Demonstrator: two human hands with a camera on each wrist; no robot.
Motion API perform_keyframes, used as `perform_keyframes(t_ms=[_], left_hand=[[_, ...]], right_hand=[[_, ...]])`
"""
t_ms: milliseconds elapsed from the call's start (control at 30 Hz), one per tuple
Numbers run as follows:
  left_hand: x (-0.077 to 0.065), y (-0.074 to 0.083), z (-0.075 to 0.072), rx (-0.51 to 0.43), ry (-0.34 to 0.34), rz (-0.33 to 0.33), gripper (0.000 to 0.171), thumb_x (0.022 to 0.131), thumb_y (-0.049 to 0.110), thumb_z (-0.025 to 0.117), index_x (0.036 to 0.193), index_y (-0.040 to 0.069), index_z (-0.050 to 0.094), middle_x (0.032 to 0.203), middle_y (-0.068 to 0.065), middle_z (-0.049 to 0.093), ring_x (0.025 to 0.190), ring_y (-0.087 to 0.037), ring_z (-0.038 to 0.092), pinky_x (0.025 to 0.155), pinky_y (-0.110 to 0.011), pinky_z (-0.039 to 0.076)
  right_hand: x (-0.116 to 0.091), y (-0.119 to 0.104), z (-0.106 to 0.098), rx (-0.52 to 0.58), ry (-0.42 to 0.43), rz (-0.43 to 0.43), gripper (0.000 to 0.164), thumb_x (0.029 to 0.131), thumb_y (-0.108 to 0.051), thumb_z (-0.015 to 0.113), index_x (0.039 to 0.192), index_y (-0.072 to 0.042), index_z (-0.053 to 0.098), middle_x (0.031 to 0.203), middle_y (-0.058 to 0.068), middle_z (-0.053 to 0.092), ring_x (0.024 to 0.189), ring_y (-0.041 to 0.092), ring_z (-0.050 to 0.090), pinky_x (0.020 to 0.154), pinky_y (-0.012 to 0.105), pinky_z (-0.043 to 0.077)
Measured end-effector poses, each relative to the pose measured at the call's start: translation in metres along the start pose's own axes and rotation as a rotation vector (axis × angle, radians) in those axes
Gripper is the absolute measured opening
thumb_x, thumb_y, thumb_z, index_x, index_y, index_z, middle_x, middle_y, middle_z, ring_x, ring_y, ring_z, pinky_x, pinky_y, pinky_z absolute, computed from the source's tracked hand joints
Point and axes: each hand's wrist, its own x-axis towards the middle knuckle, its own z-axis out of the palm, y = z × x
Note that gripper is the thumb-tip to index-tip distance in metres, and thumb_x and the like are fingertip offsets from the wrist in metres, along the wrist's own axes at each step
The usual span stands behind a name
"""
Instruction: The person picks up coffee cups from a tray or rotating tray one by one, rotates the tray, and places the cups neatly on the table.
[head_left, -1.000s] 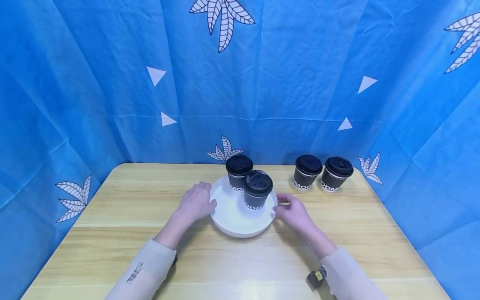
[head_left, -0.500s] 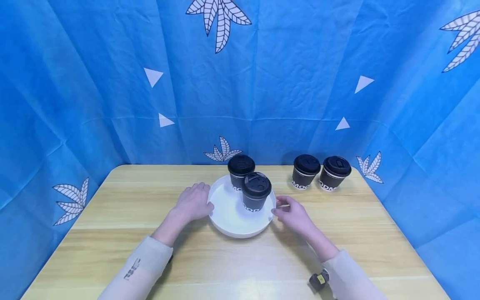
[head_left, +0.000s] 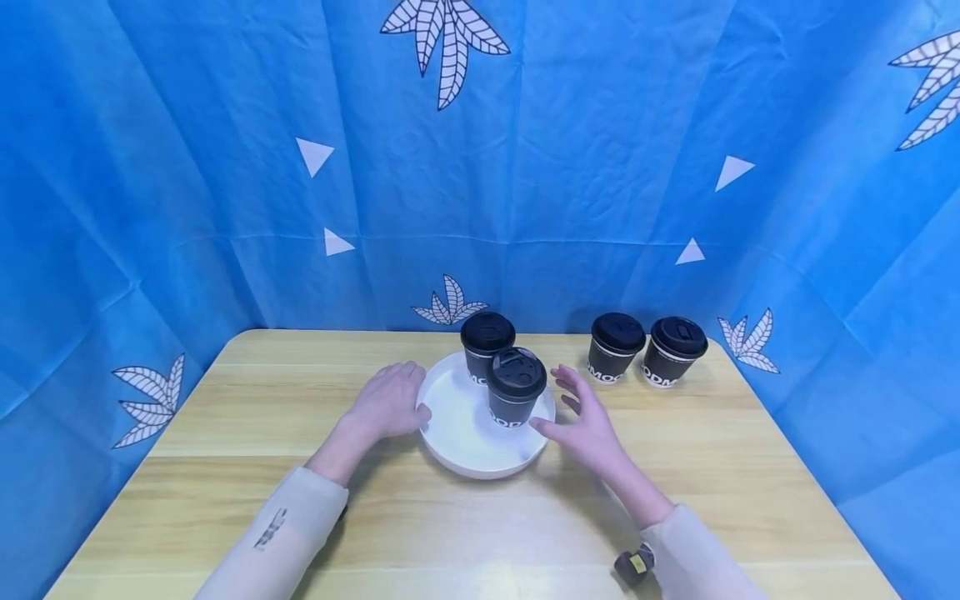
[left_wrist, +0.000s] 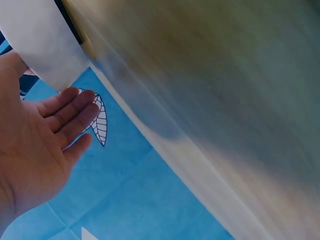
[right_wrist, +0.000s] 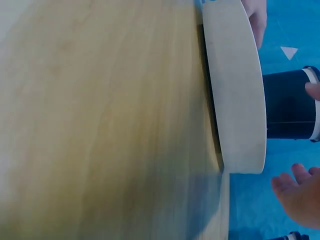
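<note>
Where hands [head_left: 388, 402] [head_left: 588, 432] reach, 2 cups [head_left: 514, 402] [head_left: 486, 335] stand.

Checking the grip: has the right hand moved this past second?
Yes: in the head view, the right hand has come off the plate, fingers reaching nearer the far edge of the table.

A wooden table [head_left: 480, 533] bears a white tray [head_left: 457, 425] and two lidded cups [head_left: 613, 360].
</note>
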Motion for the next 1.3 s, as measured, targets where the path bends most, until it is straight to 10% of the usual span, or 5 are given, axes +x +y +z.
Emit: perform_keyframes(t_ms=[300,1300], left_hand=[[0.003,-0.003,0.004,0.002,-0.009,0.018,0.065,0.088,0.034,0.064,0.139,-0.006,0.053,0.142,-0.023,0.056,0.135,-0.041,0.050,0.120,-0.055,0.034],[0.000,0.000,0.002,0.014,0.013,0.016,0.059,0.087,0.034,0.066,0.132,-0.004,0.057,0.134,-0.020,0.060,0.128,-0.038,0.053,0.119,-0.054,0.036]], right_hand=[[0.007,-0.002,0.015,0.075,-0.019,-0.019,0.104,0.077,-0.008,0.090,0.159,0.003,0.027,0.162,0.023,0.035,0.149,0.040,0.037,0.123,0.049,0.032],[0.022,-0.002,0.040,0.066,0.018,0.072,0.097,0.072,-0.006,0.092,0.154,-0.003,0.040,0.150,0.018,0.052,0.141,0.036,0.050,0.119,0.047,0.040]])
